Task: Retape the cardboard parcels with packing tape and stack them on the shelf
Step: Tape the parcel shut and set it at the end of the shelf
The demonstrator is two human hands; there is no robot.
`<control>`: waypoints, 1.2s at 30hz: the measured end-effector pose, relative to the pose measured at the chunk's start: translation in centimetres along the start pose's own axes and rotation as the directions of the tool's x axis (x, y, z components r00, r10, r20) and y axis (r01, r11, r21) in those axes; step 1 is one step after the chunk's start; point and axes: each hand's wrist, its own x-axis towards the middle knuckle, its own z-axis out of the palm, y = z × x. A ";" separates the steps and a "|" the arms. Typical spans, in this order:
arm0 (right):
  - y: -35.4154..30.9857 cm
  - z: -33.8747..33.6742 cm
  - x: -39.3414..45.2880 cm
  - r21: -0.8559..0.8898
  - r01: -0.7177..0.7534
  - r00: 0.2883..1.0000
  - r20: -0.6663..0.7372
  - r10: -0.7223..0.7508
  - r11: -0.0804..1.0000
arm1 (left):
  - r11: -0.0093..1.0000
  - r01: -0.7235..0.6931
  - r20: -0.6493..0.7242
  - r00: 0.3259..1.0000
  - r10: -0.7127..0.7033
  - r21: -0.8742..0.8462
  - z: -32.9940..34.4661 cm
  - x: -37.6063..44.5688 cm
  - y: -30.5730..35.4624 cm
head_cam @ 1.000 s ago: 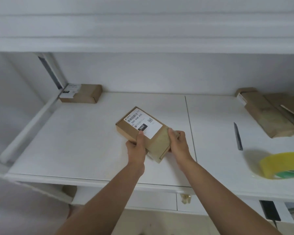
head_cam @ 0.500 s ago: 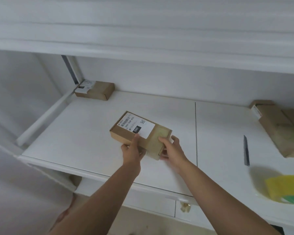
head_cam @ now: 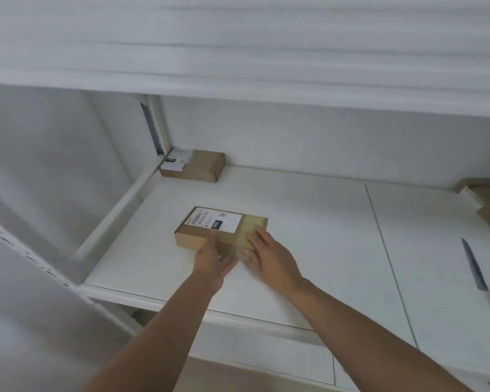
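Observation:
A small brown cardboard parcel [head_cam: 210,230] with a white label and a taped right end is held just above or on the white shelf surface [head_cam: 309,222]. My left hand [head_cam: 212,260] grips its near side from below, thumb up against the front face. My right hand [head_cam: 269,256] holds the taped right end, fingers on top and thumb at the near edge. A second brown parcel [head_cam: 194,166] with a white label lies in the back left corner of the shelf.
A dark blade-like cutter [head_cam: 474,264] lies on the right part of the surface. More cardboard parcels [head_cam: 487,199] sit at the right edge. An upper white shelf board [head_cam: 238,91] overhangs. A drawer front [head_cam: 266,343] is below.
Both hands have carried the parcel leftward and farther back toward the corner parcel, turning it squarer to the shelf. The view has swung left, so the tape roll has left the frame.

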 end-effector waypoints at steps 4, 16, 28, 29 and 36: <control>-3.8 2.5 3.0 -0.023 -0.038 0.999 -0.010 0.038 0.999 | 0.991 0.045 0.076 0.996 -0.055 0.128 -4.3 2.2 4.8; -8.3 6.3 11.7 -0.111 -0.142 0.990 -0.037 0.138 0.984 | 0.629 -0.294 0.129 0.947 0.295 0.720 -11.4 7.4 10.2; -10.5 7.2 18.4 -0.205 -0.190 0.980 0.020 0.198 0.960 | 0.445 -0.436 0.375 0.900 0.222 0.782 -10.2 12.4 15.0; -10.6 7.2 18.8 -0.204 -0.186 0.980 0.034 0.197 0.961 | 0.469 -0.429 0.378 0.903 0.205 0.772 -10.0 12.7 15.3; -11.0 7.2 20.1 -0.158 -0.196 0.972 0.095 0.213 0.968 | 0.500 -0.404 0.394 0.910 0.132 0.766 -8.7 14.9 16.1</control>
